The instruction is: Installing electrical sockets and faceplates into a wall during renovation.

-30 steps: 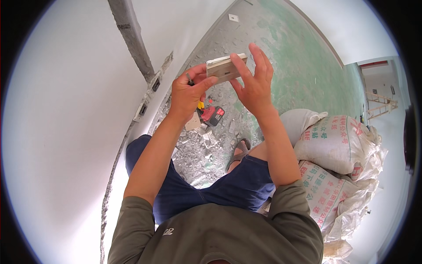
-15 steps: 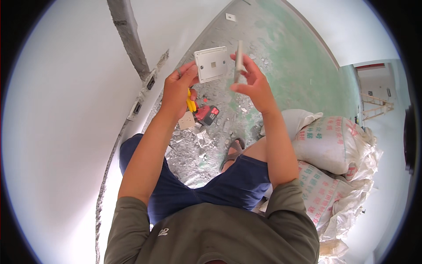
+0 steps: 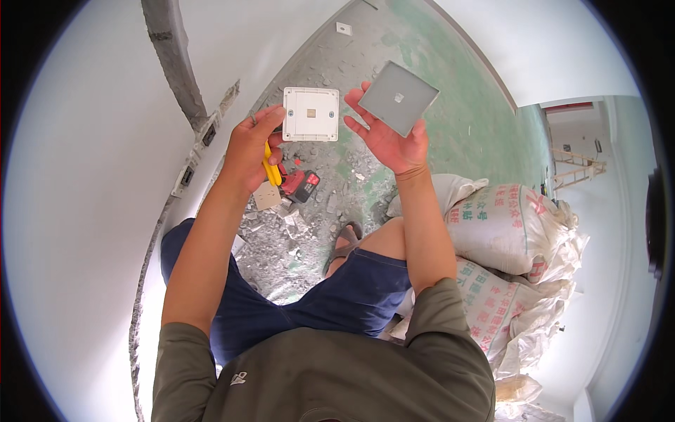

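Note:
My left hand (image 3: 246,151) is closed, thumb and fingers pinching the left edge of a white square wall plate (image 3: 301,126) with a small opening in its middle and a screw on each side. Tucked in the same hand is a yellow-handled hand tool (image 3: 271,166); its working end is hidden. To the right, my right hand (image 3: 395,146) holds a grey square cover plate (image 3: 415,102) with a small light mark in its centre. The plate leans on the palm between thumb and fingers, with some fingers spread at its left. The two plates are apart.
Below my left hand, a red and black power tool (image 3: 300,184) and a beige socket plate (image 3: 267,197) lie among rubble. The left wall has recessed wall boxes (image 3: 184,177) along a cut groove. Stuffed sacks (image 3: 492,225) are piled at right. Another white plate (image 3: 343,29) lies farther off.
The grey cover plate has turned from edge-on to flat side showing in my right hand. The white plate now sits squarer and lower left. The whole view has shifted, moving the surroundings left.

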Action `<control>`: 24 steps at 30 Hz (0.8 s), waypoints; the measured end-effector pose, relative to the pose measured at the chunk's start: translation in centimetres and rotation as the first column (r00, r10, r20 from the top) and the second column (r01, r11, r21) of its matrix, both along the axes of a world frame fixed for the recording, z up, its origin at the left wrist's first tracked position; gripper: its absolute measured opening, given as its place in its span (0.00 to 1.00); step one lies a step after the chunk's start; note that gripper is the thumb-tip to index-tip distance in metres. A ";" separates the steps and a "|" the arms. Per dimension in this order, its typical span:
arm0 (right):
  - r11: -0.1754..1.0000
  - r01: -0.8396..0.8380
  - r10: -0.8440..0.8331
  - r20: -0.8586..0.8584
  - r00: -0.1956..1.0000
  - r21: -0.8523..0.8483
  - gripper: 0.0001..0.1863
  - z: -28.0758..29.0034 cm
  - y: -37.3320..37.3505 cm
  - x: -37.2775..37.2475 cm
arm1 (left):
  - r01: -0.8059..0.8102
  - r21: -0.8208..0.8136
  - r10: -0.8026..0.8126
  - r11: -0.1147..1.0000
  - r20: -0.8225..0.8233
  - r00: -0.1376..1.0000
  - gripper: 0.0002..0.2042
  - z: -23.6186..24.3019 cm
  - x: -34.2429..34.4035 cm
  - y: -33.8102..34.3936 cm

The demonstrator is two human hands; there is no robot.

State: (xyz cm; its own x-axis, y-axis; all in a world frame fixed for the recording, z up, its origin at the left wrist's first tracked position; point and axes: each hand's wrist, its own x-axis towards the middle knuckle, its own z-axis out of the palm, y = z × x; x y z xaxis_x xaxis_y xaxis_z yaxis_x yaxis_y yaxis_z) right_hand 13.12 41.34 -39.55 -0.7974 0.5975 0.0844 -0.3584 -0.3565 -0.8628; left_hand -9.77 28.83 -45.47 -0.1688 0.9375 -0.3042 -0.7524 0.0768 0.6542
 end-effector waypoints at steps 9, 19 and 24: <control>0.997 -0.072 0.071 -0.071 0.995 -0.008 0.56 -0.5 0.3 0.1 | 0.029 0.018 -0.030 0.999 0.042 0.999 0.15 0.4 0.1 0.0; 0.995 -0.094 0.090 -0.101 0.991 -0.042 0.57 -0.3 -0.1 0.1 | 0.006 -0.001 -0.006 1.000 0.045 0.999 0.13 0.5 0.3 0.2; 0.994 -0.103 0.101 -0.064 0.993 -0.026 0.60 -0.1 -0.4 0.1 | 0.011 0.001 -0.011 1.000 0.047 0.999 0.13 0.4 0.3 0.2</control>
